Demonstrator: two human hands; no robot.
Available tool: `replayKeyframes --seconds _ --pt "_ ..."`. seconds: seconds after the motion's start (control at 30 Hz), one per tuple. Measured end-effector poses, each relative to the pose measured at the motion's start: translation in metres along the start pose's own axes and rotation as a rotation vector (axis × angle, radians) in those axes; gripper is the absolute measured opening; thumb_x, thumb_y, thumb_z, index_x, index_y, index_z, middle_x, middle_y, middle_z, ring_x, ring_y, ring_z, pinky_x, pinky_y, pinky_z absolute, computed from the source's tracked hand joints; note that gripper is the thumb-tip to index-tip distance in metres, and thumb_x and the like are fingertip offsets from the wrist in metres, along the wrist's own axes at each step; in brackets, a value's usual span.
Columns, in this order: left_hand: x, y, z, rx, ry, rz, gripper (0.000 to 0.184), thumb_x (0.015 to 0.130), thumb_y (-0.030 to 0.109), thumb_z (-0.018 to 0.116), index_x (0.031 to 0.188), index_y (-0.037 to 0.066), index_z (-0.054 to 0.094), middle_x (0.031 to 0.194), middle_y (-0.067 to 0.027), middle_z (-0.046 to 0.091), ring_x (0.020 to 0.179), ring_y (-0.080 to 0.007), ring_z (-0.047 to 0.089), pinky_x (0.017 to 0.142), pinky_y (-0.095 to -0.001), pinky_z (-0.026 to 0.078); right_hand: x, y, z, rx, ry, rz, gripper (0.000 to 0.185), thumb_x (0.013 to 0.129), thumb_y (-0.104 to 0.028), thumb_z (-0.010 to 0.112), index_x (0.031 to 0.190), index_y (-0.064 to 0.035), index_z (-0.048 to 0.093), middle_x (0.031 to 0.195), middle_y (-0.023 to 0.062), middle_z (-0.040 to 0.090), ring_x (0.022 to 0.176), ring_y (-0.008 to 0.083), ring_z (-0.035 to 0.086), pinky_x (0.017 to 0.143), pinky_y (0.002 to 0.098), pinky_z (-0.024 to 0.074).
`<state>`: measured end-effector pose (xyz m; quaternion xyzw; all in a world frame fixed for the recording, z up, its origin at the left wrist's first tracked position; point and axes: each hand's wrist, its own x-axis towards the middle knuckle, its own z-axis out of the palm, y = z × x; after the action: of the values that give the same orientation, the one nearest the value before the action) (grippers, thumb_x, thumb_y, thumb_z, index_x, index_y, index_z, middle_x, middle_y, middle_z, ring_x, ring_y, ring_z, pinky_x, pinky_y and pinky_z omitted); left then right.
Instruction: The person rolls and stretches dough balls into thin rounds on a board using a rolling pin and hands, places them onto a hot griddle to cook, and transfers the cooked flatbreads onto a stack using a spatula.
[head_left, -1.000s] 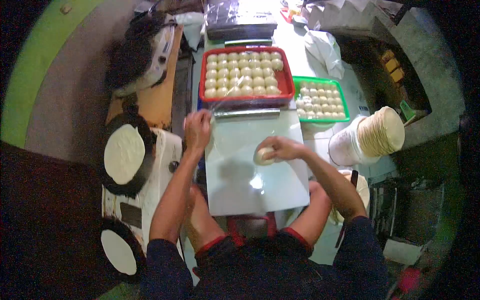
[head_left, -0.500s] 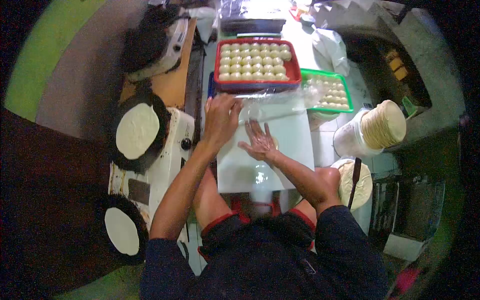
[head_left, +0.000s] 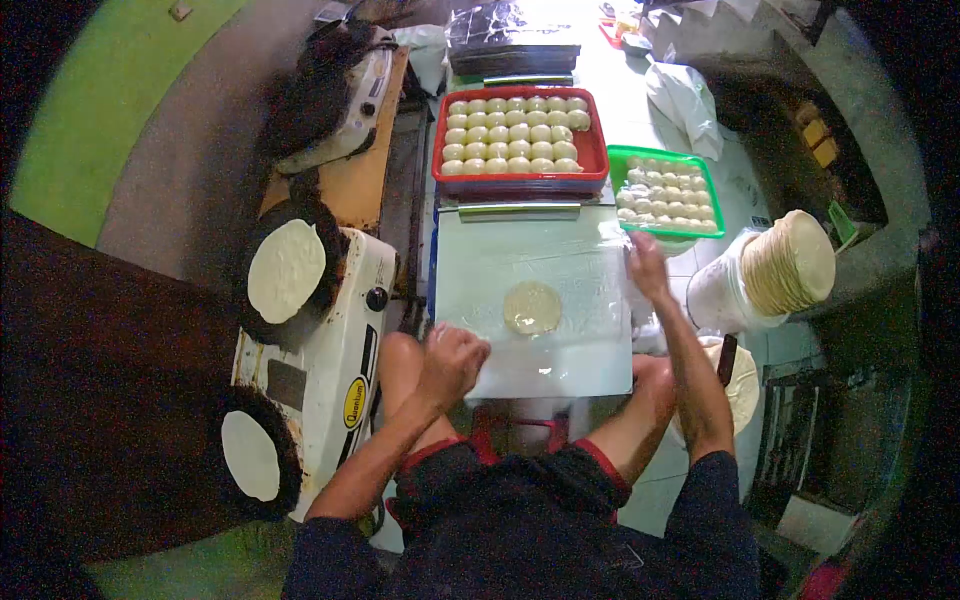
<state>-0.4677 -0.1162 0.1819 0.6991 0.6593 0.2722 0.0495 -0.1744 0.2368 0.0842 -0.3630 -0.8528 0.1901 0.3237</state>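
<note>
Dough disc [head_left: 532,308], head view: lying flat near the middle of the white desk [head_left: 590,372], with clear plastic film [head_left: 590,255] spread about it. Change noted: both hands have moved clear of the dough, leaving its round outline exposed. Left hand [head_left: 455,362] is loosely curled at the near left edge; contents, if any, cannot be determined. Right hand [head_left: 648,265] is at the film's far right edge, fingers drawn together; grasp unconfirmed. Assessment: pressing appears finished, though the disc remains small beside the sheet on the upper pan [head_left: 287,271].
</note>
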Motion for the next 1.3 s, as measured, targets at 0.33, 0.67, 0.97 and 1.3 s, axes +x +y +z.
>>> replayKeyframes --seconds 0.33,0.67,0.97,1.3 --pt "-0.052 0.030 0.128 0.047 -0.343 -0.053 0.025 0.085 0.014 0.059 0.109 0.010 0.064 0.110 -0.0106 0.061 0.107 -0.0286 0.059 0.092 -0.0485 0.045 0.110 -0.151 0.159 -0.369 -0.220 -0.252 0.068 0.080 -0.016 0.071 0.144 -0.0197 0.049 0.125 0.0197 0.057 0.120 0.0352 0.054 0.106 0.0532 0.0373" --pt "-0.047 0.052 0.126 0.020 -0.299 -0.129 0.021 0.077 0.006 0.061 0.098 0.004 0.064 0.101 -0.0141 0.064 0.101 -0.0326 0.060 0.088 -0.0446 0.047 -0.085 -0.209 0.091 -0.375 -0.236 -0.339 0.062 0.086 -0.036 0.070 0.144 -0.0307 0.047 0.122 0.0119 0.057 0.118 0.0305 0.051 0.102 0.0554 0.0337" --pt "-0.050 0.044 0.134 -0.054 -0.237 -0.118 0.025 0.070 0.000 0.062 0.094 0.007 0.060 0.095 -0.0120 0.061 0.097 -0.0326 0.059 0.084 -0.0462 0.047 -0.082 -0.219 0.092 -0.333 -0.268 -0.173 0.068 0.082 -0.038 0.074 0.145 -0.0359 0.048 0.128 0.0085 0.052 0.126 0.0268 0.046 0.112 0.0529 0.0233" --pt "-0.047 0.044 0.127 -0.060 -0.237 -0.110 0.024 0.072 0.001 0.057 0.094 0.007 0.064 0.094 -0.0120 0.063 0.099 -0.0333 0.060 0.086 -0.0471 0.046 -0.028 -0.211 0.112 -0.010 -0.103 0.152 0.063 0.088 -0.021 0.066 0.148 -0.0289 0.046 0.152 0.0183 0.037 0.140 0.0420 0.036 0.117 0.0627 0.0167"
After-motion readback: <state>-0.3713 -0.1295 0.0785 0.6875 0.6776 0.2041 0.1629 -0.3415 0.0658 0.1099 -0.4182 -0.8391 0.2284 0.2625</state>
